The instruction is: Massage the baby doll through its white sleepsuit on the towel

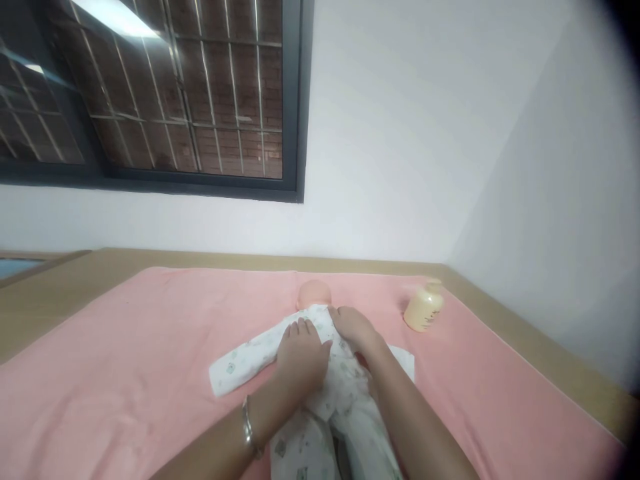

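Two bare grips are in view, the left grip and the right grip. Both rest on one baby doll with a bald peach plastic head and a white printed sleepsuit. One silver metal bangle circles the wrist behind the left grip. One pale yellow plastic bottle sits near the right grip, on its right. One pink cloth spreads under both grips, over one tan wooden bench. One dark-framed window is well beyond the grips.

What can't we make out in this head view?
All head view:
Chest of the white printed baby sleepsuit: covered by left hand and right hand.
Sleepsuit legs: cut off by bottom edge.
Label on pale yellow plastic bottle: too small, blurred.
Face of peach plastic doll head: foreshortened, small.
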`<state>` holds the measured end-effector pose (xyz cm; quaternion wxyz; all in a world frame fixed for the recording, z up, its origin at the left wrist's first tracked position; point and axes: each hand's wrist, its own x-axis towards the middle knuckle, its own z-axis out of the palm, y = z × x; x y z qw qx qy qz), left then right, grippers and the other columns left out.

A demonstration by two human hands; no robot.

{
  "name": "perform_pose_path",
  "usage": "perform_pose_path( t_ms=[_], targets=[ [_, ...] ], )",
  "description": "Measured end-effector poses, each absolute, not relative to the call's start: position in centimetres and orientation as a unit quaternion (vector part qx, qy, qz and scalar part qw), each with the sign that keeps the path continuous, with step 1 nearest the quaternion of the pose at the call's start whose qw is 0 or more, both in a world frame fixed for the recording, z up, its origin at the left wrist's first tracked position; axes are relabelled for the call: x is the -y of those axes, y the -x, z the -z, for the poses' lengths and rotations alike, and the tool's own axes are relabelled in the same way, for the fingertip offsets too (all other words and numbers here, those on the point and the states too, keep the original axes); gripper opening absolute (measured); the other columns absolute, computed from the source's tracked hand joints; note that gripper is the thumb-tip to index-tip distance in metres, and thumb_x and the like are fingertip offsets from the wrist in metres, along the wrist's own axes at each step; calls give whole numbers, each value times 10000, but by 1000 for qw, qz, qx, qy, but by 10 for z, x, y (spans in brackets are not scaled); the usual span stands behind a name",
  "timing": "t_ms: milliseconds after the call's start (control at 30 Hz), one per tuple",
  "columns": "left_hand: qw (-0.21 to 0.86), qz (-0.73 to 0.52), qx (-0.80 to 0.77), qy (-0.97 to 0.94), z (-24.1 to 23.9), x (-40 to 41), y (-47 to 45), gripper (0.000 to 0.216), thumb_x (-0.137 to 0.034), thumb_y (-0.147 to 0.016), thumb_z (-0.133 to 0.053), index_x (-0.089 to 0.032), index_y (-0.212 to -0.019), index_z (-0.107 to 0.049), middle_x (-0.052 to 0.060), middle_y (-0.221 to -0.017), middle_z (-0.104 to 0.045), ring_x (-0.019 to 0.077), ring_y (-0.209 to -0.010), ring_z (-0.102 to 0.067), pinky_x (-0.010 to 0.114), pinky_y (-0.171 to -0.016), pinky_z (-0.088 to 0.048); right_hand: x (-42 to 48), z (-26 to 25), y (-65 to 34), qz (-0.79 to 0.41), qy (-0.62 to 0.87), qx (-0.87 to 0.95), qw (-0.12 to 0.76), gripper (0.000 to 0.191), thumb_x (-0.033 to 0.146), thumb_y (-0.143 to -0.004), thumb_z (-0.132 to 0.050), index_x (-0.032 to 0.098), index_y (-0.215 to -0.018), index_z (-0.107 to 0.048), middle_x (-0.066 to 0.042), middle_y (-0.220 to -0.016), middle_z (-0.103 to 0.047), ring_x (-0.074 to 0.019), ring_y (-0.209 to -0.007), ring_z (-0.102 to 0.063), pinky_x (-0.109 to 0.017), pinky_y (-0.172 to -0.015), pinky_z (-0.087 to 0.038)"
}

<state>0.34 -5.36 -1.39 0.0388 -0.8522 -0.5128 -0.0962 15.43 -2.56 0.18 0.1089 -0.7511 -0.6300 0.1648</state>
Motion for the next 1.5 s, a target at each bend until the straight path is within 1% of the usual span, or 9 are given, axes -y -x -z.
perform_pose_path(
  t_ms=[200, 300, 467, 633, 833, 933, 1133, 1333, 1500],
  targets=[
    [-48, 139, 516, 844, 15, 14, 11, 508, -494, -947, -265, -124, -1052, -597, 172, -1056, -638, 299, -982, -588, 389, -836, -419, 53, -20, -140, -111, 698, 707, 31, 307, 221, -893, -408, 125, -899, -700, -161, -926, -701, -259, -813, -651, -320, -689, -446],
    [-117, 143, 509, 841, 19, -5, 16, 500, -510, -952, -238, -168, -1053, -588, 136, -1058, -648, 258, -975, -599, 341, -809, -429, 56, -18, -132, -90, 696, 711, 36, 269, 191, -876, -434, 132, -881, -696, -154, -889, -700, -254, -812, -652, -320, -719, -445],
    [-43, 119, 513, 849, 18, 13, 11, 486, -468, -948, -283, -114, -1128, -563, 179, -1123, -612, 297, -1035, -564, 384, -865, -407, 34, -4, -137, -118, 732, 665, 93, 396, 269, -947, -324, 109, -996, -684, -182, -1045, -680, -263, -962, -638, -323, -805, -440],
    [28, 129, 500, 856, 15, 38, 5, 496, -469, -936, -319, -94, -1165, -551, 204, -1154, -586, 330, -1059, -537, 433, -902, -375, 21, 2, -151, -149, 754, 632, 101, 576, 349, -983, -161, 87, -1083, -664, -195, -1113, -660, -256, -988, -637, -332, -810, -447],
    [-100, 141, 548, 819, 22, -2, 13, 529, -490, -956, -215, -146, -1023, -612, 156, -1080, -643, 277, -1015, -586, 370, -878, -393, 44, -10, -135, -110, 714, 683, 109, 518, 384, -970, -235, 111, -1019, -672, -182, -1061, -674, -257, -948, -626, -333, -808, -426],
    [-133, 125, 557, 810, 24, -15, 17, 580, -516, -953, -183, -147, -988, -630, 153, -1049, -665, 273, -984, -603, 358, -856, -404, 47, -10, -127, -72, 699, 703, 111, 533, 381, -978, -220, 113, -968, -680, -183, -1023, -683, -259, -951, -621, -362, -883, -386],
    [7, 124, 513, 850, 17, 22, 8, 554, -496, -943, -281, -62, -1045, -609, 216, -1085, -623, 325, -1042, -558, 409, -915, -378, 22, 7, -133, -94, 755, 640, 107, 615, 467, -986, -175, 114, -1025, -677, -193, -1062, -676, -292, -1053, -592, -494, -1025, -229],
    [39, 168, 490, 854, 25, 33, 4, 428, -327, -954, -291, -45, -1058, -595, 221, -1113, -605, 327, -1076, -538, 461, -975, -339, 23, 2, -141, -142, 758, 630, 94, 623, 472, -971, -166, 99, -1121, -642, -196, -1160, -639, -312, -1104, -567, -480, -1004, -282],
    [-135, 231, 508, 819, 35, -12, 12, 495, -367, -982, -180, -136, -908, -611, 134, -948, -662, 236, -900, -606, 355, -832, -435, 43, -13, -142, -140, 707, 686, 96, 425, 363, -914, -338, 118, -1058, -654, -163, -1104, -664, -265, -974, -613, -332, -813, -421]
  ],
)
